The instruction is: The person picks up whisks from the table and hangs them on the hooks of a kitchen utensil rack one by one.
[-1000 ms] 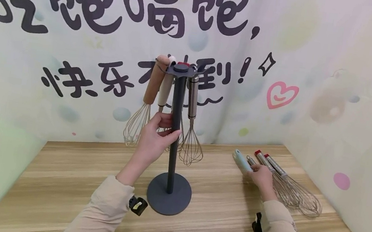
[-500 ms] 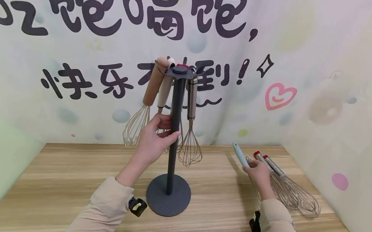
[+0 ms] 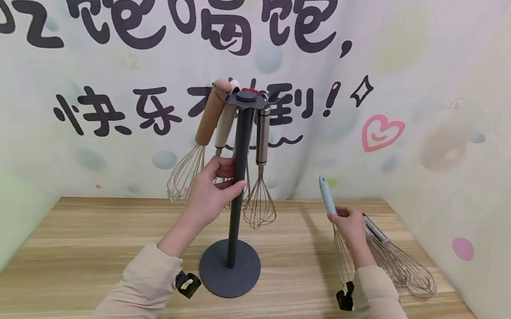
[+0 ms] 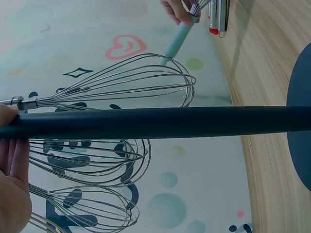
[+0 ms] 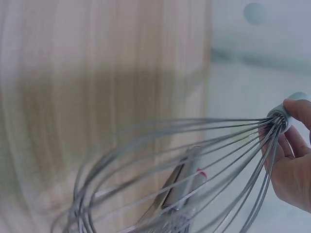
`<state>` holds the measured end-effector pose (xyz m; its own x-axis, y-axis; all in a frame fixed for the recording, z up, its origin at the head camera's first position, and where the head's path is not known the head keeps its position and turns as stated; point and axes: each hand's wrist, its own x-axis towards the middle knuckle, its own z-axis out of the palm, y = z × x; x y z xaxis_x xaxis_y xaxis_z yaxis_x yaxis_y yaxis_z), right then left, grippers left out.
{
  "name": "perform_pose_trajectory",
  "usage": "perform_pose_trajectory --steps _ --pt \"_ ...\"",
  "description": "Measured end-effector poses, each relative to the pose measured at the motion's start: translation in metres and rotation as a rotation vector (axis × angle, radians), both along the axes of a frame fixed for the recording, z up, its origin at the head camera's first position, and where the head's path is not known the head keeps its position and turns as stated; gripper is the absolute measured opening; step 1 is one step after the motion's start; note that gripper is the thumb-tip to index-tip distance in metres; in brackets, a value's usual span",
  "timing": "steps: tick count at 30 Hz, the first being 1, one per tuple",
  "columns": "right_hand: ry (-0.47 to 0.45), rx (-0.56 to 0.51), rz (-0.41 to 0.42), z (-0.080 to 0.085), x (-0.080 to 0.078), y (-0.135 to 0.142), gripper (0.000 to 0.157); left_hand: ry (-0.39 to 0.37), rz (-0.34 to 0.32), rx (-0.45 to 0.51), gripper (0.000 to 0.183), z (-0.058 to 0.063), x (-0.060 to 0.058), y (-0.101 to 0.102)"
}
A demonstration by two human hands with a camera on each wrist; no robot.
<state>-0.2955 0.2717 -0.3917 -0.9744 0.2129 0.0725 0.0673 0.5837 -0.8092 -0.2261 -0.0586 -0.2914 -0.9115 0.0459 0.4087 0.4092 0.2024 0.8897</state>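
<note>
My left hand [image 3: 209, 194] grips the pole of a dark grey stand [image 3: 234, 224] at mid-height. From the stand's top hang a wooden-handled whisk [image 3: 211, 116], a white-handled whisk [image 3: 225, 126] and a steel-handled whisk [image 3: 263, 138]. Behind the pole, something with a red tip is mostly hidden. Off to the right, my right hand [image 3: 353, 230] pinches a whisk with a light blue handle [image 3: 327, 195] near the handle's lower end. That whisk tilts handle up, its wires hanging toward my wrist. The right wrist view shows its wire loops [image 5: 146, 131] above the table.
More steel whisks [image 3: 403, 265] lie on the wooden table [image 3: 102, 258] beyond my right hand, at least one with a red handle tip. The stand's round base [image 3: 227, 285] rests on the tabletop. A printed wall [image 3: 172, 51] closes off the back, and side walls flank the table.
My right hand has lifted the light blue whisk off the table beside the other whisks, turning it more upright and moving slightly left. The left hand keeps its hold on the pole.
</note>
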Motion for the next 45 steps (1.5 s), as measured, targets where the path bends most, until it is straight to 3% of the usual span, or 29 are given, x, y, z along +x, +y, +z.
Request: perform_pose_trajectory --steps 15,37,45 --pt "0.077 -0.168 -0.001 0.032 -0.002 -0.014 0.043 0.019 0.003 0.0 0.038 0.001 -0.001 0.002" --pt "0.183 -0.322 0.124 0.105 0.024 -0.064 0.043 0.015 -0.001 0.008 0.037 0.0 0.0 0.001" --pt "0.242 -0.349 0.182 0.125 0.037 -0.078 0.043 0.014 -0.003 0.003 0.039 -0.001 0.0 0.001"
